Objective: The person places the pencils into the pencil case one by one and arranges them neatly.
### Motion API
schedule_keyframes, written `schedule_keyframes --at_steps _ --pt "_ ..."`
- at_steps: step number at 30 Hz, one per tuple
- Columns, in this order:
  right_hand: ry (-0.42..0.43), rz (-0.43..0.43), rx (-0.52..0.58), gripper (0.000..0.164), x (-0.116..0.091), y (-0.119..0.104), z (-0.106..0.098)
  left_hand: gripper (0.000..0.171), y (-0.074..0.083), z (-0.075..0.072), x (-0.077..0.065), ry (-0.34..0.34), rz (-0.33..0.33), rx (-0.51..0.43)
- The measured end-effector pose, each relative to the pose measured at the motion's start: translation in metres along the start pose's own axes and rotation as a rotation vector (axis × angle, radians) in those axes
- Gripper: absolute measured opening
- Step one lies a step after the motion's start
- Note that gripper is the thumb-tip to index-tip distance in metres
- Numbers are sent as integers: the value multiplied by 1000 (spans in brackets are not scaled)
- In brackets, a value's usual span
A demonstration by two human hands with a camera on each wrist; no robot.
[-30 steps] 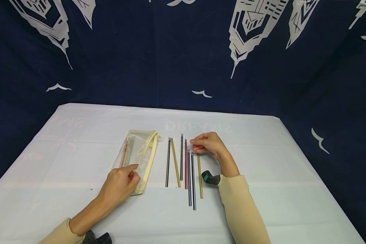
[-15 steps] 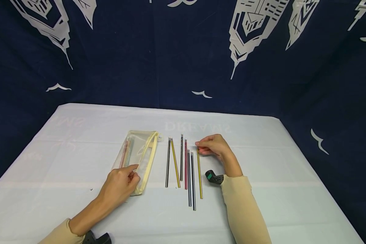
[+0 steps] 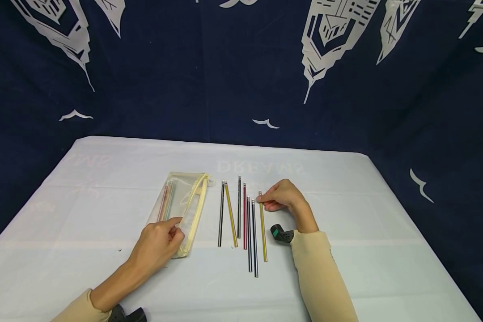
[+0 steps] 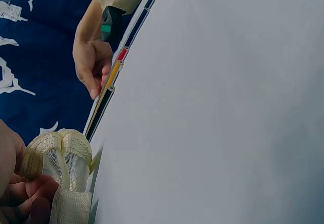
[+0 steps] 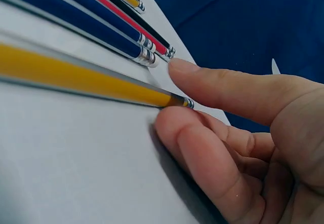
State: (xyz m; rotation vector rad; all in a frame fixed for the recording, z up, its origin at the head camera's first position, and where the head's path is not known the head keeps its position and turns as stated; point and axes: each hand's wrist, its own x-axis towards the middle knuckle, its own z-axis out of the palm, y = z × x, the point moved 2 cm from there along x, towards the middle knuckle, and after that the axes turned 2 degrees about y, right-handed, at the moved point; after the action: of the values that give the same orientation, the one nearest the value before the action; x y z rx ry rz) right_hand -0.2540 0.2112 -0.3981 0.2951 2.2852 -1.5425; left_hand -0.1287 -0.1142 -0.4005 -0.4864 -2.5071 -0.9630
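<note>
My left hand (image 3: 161, 239) pinches the zippered edge of a see-through, cream-trimmed mesh pencil case (image 3: 199, 214), holding its mouth apart. Several pencils (image 3: 167, 201) lie inside the case. My right hand (image 3: 283, 195) is at the far end of the rightmost yellow pencil (image 3: 263, 232), which lies on the table. In the right wrist view, the thumb (image 5: 185, 72) and forefinger (image 5: 174, 122) straddle that yellow pencil (image 5: 101, 79) near its metal-capped end, with a slim gap under the thumb. Left of it lie two dark blue pencils (image 3: 254, 241) and a red pencil (image 3: 244, 214).
Farther left on the white table (image 3: 326, 277) lie two dark pencils (image 3: 220, 219) and another yellow pencil (image 3: 231, 217), between the case and the blue pencils. A navy cloth (image 3: 233, 76) with white prints hangs behind the table.
My right hand has shifted slightly right and then nearer along the rightmost yellow pencil, whose far tip now shows beyond the fingers. The left hand and pencil case have stayed in place.
</note>
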Motion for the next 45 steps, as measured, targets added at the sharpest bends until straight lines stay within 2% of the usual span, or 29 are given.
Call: schedule_keyframes --at_steps 9,22,33,45 --pt "-56 19 -52 21 -2 -1 2 27 0 0 0 -11 -11 3" --pt "-61 0 -101 15 -2 -3 5 27 1 0 0 -12 -21 6" --pt "-49 -13 -90 13 -4 -4 4 28 0 0 0 -4 -3 5" --pt "-36 -14 -30 13 -3 -4 1 28 0 0 0 -9 -11 5"
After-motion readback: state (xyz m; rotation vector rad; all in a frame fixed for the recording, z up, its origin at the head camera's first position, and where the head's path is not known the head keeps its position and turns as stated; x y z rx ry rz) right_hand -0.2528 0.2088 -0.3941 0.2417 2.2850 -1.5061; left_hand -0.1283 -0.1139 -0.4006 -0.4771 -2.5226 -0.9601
